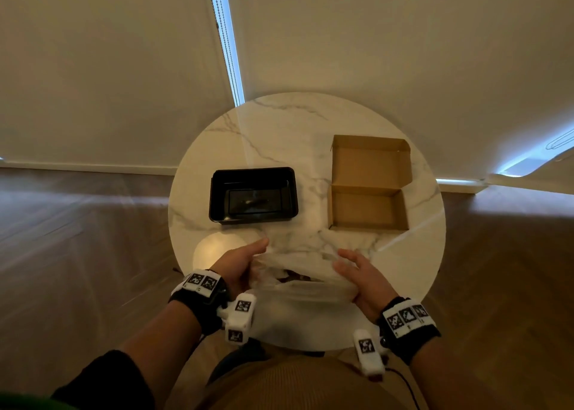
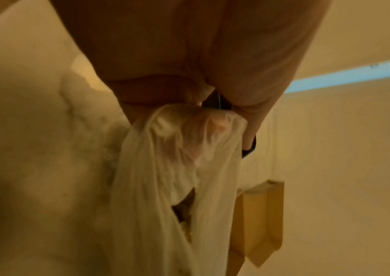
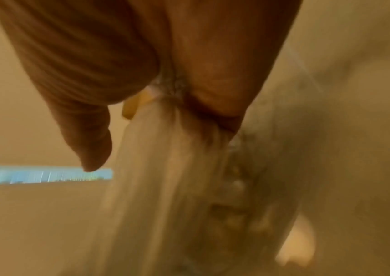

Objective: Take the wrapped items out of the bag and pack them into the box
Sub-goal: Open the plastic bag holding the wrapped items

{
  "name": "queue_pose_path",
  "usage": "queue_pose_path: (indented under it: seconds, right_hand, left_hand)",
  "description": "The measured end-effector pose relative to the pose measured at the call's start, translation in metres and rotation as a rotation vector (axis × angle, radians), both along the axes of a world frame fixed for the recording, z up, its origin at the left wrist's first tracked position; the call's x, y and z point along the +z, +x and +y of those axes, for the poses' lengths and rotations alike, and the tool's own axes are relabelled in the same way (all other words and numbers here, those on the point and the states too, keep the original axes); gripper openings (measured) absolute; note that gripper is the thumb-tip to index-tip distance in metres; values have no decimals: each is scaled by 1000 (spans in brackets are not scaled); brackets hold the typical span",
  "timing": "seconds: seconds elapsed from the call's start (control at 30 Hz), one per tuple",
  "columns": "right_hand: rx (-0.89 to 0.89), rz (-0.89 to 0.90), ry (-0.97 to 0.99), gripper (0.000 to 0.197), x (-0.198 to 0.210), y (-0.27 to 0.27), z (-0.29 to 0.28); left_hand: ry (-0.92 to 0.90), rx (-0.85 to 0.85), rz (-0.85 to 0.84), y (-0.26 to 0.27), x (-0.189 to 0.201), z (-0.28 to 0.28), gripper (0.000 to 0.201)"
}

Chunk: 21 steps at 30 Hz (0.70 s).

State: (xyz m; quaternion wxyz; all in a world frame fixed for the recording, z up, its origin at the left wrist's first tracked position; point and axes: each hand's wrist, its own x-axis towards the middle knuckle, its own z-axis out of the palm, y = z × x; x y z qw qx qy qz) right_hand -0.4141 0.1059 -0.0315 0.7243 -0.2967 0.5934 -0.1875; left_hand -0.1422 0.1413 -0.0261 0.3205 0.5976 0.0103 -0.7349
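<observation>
A thin white plastic bag (image 1: 298,297) lies at the near edge of the round marble table (image 1: 279,130). My left hand (image 1: 239,263) grips its left rim, with the plastic bunched over my fingers (image 2: 189,134). My right hand (image 1: 357,273) grips the right rim, the film gathered in the curled fingers (image 3: 212,97). The mouth of the bag is pulled apart between them, and something dark brown (image 1: 295,276) shows inside; the wrapped items cannot be made out. The open cardboard box (image 1: 368,209), empty with its lid (image 1: 369,161) standing back, sits at the far right.
A black plastic tray (image 1: 253,195) stands at the far left of the table, beside the cardboard box. A pale wall and window blinds lie beyond the table. Wooden floor (image 1: 77,223) surrounds it on both sides.
</observation>
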Motion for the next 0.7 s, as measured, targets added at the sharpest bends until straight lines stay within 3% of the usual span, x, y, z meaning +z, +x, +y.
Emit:
queue_pose_path:
  seconds: [0.07, 0.1, 0.17, 0.2, 0.27, 0.33, 0.53, 0.7]
  right_hand:
    - [313, 325, -232, 89, -3, -5, 4]
    - [405, 446, -333, 87, -6, -6, 6]
    - [496, 546, -552, 90, -5, -5, 10]
    - [530, 557, -648, 92, -3, -2, 11]
    - [641, 601, -768, 92, -2, 5, 14]
    - [724, 664, -811, 79, -5, 13, 14]
    - [568, 748, -716, 9, -4, 19, -5]
    - [348, 709, -652, 17, 4, 13, -24]
  left_hand:
    - [-91, -107, -93, -2, -6, 5, 39]
    - [-141, -162, -163, -2, -9, 6, 54]
    - [-189, -262, -326, -5, -11, 8, 94]
    - [-225, -300, -387, -8, -9, 7, 102]
    - [-290, -363, -484, -15, -9, 7, 98]
    - [-344, -424, -544, -22, -4, 3, 91]
    - [-395, -644, -767, -22, 1, 1, 88]
    - [-433, -773, -866, -19, 5, 8, 71]
